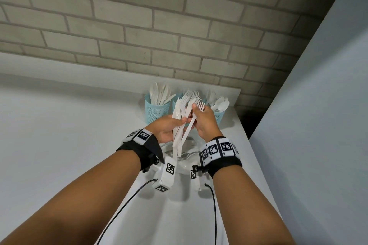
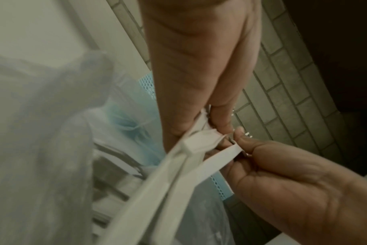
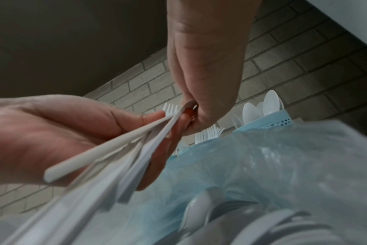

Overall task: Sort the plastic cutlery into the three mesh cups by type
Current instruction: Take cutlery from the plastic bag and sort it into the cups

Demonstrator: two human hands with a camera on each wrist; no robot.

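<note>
head view showing all three mesh cups [image 1: 157,108] partly filled; left hand [image 1: 166,127] gripping an unsorted bunch [image 1: 179,131] before them, right hand [image 1: 205,121] pinching one fork [image 1: 192,119] free.

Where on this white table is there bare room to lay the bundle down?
Bare table stretches left of the knife cup and the left hand. Crowded: the far right corner, where three cups stand close together, and the clear bag beneath both hands.

Head view looking down over forearms, wrist views close beneath, all sharing the hands [image 1: 187,123]
</note>
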